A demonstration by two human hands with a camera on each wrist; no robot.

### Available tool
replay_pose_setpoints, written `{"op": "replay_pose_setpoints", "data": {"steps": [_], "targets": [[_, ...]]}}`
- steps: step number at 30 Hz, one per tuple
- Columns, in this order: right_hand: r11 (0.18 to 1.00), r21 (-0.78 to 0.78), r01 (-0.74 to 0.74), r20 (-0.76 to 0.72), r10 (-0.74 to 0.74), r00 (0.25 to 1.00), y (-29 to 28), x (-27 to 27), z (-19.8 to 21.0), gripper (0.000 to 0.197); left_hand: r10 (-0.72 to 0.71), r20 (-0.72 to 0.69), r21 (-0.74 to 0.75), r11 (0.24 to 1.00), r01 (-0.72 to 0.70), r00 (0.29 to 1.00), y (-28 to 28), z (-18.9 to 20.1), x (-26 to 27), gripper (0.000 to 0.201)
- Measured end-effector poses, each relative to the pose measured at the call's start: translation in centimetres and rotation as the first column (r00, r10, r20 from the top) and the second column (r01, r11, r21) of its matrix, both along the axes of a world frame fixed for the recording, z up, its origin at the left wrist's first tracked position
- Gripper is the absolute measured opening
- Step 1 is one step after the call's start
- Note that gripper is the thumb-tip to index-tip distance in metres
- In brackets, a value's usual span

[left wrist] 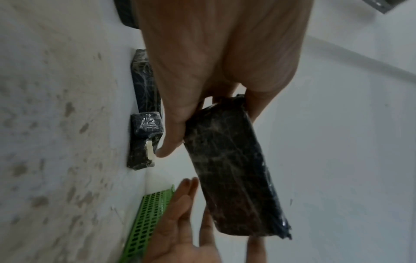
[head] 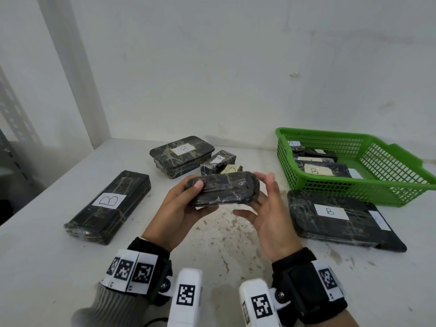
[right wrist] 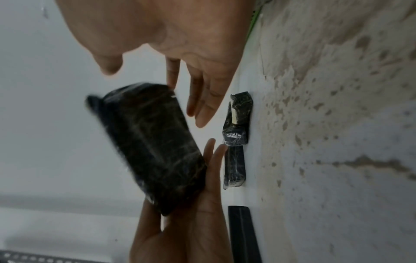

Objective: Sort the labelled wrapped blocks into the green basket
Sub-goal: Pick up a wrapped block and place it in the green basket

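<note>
Two hands at frame centre, one dark wrapped block [head: 224, 188] raised between them above the stained table [head: 212, 244]. Left hand [head: 181, 208] clamped on the block's left end, thumb over the top, fingers beneath. Right hand [head: 269, 208] apart from it, fingers straight and spread beside the right end, seemingly ready to receive or turn it. No label showing on the upturned face, so probably held up to find one. Green basket [head: 401, 182] at right of frame, already holding labelled blocks. Three B-labelled blocks waiting: long one [head: 108, 206] at left, boxy one [head: 181, 155] behind, flat one [head: 339, 218] just before the basket.
</note>
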State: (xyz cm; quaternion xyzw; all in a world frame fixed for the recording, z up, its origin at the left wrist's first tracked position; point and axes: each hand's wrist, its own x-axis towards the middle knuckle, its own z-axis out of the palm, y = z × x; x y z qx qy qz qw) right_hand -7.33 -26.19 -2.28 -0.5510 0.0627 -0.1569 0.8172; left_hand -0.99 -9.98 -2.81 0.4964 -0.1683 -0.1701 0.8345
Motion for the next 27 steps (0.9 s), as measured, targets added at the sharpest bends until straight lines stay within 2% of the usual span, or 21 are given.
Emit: {"op": "replay_pose_setpoints", "data": {"steps": [3,6,8,10,13,16,21,25,27], "targets": [[0.989,-0.006,-0.149,-0.023,0.149,0.989,0.0,-0.1,0.3,0.066,-0.042,-0.040,-0.045,0.998,0.041,0.998,0.0,0.0,0.0,0.025],[0.956,-0.047,-0.289,-0.031,0.287,0.957,0.5,-0.1,0.1,0.090,-0.087,-0.051,-0.056,0.995,0.084,0.995,-0.1,0.0,-0.1,0.038],[0.936,-0.034,-0.350,-0.008,0.350,0.937,1.0,-0.1,-0.2,0.101,-0.092,-0.028,0.002,0.996,0.092,0.995,-0.2,-0.1,-0.1,0.046],[0.928,0.015,-0.373,0.031,0.372,0.928,1.0,0.0,-0.3,0.102,-0.068,0.039,0.104,0.993,0.064,0.997,-0.3,-0.2,0.0,0.044],[0.957,0.012,-0.290,0.047,0.289,0.956,0.7,-0.1,-0.3,0.094,-0.031,0.106,0.161,0.987,0.014,0.994,-0.3,-0.6,0.1,0.045],[0.983,-0.053,-0.176,0.058,0.179,0.982,0.7,-0.1,-0.5,0.075,-0.068,0.138,0.162,0.986,0.046,0.988,-0.2,-0.3,-0.1,0.052],[0.988,-0.081,-0.130,0.076,0.136,0.988,1.0,0.2,-1.0,0.048,-0.135,0.207,0.247,0.966,0.082,0.969,-0.7,-0.4,-0.7,0.078],[0.985,-0.118,-0.128,0.065,0.136,0.989,1.4,0.1,-1.3,0.052,-0.029,0.206,0.202,0.979,-0.013,0.978,-1.0,-0.5,-1.0,0.057],[0.985,-0.121,-0.120,0.036,0.125,0.991,1.2,0.3,-1.6,0.062,-0.013,0.213,0.200,0.979,-0.030,0.977,-1.1,-0.5,-0.9,0.049]]}}
